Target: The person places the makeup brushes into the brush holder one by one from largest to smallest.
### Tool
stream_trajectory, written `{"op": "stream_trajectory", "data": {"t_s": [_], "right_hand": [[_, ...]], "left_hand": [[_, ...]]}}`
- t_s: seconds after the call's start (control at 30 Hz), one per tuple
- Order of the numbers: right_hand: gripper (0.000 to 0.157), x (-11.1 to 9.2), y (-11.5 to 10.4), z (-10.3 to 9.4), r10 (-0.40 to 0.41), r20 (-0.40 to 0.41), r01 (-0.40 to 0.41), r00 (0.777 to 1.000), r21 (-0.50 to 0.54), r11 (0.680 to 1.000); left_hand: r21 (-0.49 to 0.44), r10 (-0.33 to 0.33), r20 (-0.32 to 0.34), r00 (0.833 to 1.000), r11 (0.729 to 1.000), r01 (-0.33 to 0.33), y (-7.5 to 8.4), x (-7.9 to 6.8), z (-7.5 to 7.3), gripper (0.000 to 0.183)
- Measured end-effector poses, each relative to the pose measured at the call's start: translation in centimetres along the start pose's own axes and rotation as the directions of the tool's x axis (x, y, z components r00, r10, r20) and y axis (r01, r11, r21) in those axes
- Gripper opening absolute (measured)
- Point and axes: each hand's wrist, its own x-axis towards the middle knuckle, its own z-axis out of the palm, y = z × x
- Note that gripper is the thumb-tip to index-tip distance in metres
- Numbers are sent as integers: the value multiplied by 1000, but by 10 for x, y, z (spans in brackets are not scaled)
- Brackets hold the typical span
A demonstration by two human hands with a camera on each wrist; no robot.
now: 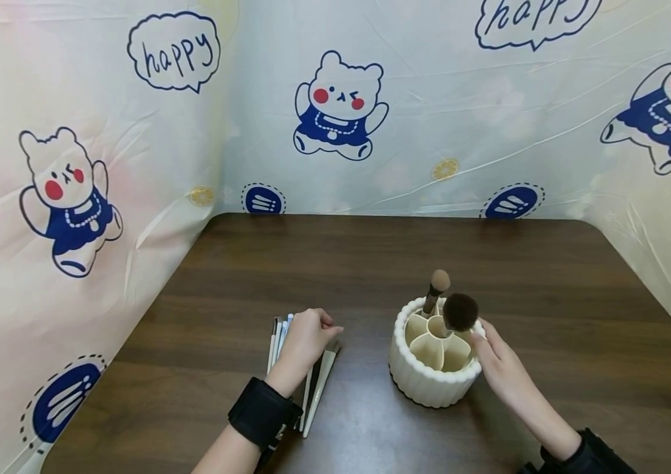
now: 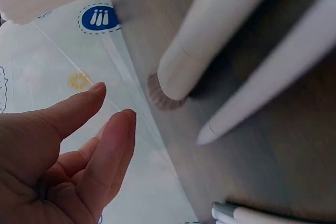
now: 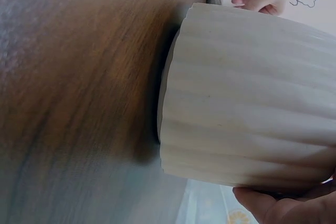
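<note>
A white ribbed makeup brush holder (image 1: 430,388) with petal-shaped compartments stands upright on the table. Two makeup brushes stand in it: one with a tan head (image 1: 440,281), the other with a fluffy dark head (image 1: 461,312). My right hand (image 1: 504,368) grips the holder's right side near the rim; its fingers (image 3: 257,203) show beside the ribbed wall in the right wrist view. Above several makeup brushes lying on the table is my left hand (image 1: 305,339), with nothing between thumb and fingertips. A pale-handled brush (image 2: 210,35) lies beside that hand in the left wrist view.
The brown wooden table (image 1: 335,263) has rounded far corners. A pale printed sheet (image 1: 430,99) with cartoon bears hangs behind it and along both sides. More thin brush handles (image 1: 276,339) lie left of my left hand.
</note>
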Motion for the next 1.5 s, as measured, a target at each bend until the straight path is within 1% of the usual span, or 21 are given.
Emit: {"op": "stream_trajectory", "data": {"t_s": [0.13,0.27,0.33,0.47,0.57,0.67,0.97,1.2,1.37,1.5], "right_hand": [[50,0,0,0,-15,-8,15,1000,4,1000],[50,-1,1,0,-25,-15,25,1000,7,1000],[50,-1,1,0,-25,-15,25,1000,8,1000],[50,-1,1,0,-25,-16,25,1000,8,1000],[50,-1,1,0,-27,-19,28,999,3,1000],[50,-1,1,0,-27,-18,27,999,-1,1000],[50,0,1,0,-9,-3,9,1000,4,1000],[50,-1,0,0,-12,-7,12,1000,11,1000],[50,-1,0,0,-4,-3,4,1000,11,1000],[50,-1,0,0,-5,-5,5,1000,13,1000]], "left_hand": [[21,-37,37,999,999,36,-3,-5,0,18],[21,-56,65,996,998,54,-4,-9,1,18],[28,-52,65,997,998,50,-5,-11,1,21],[40,-55,81,995,998,52,-7,-13,1,50],[52,-49,91,995,998,44,-9,-15,2,60],[70,-49,99,994,997,42,-10,-17,4,63],[107,-78,119,990,992,65,-12,-19,8,65],[123,-94,133,987,989,77,-14,-19,10,65],[127,-127,145,981,986,109,-12,-19,12,63],[122,-131,142,981,986,114,-10,-20,12,63]]}}
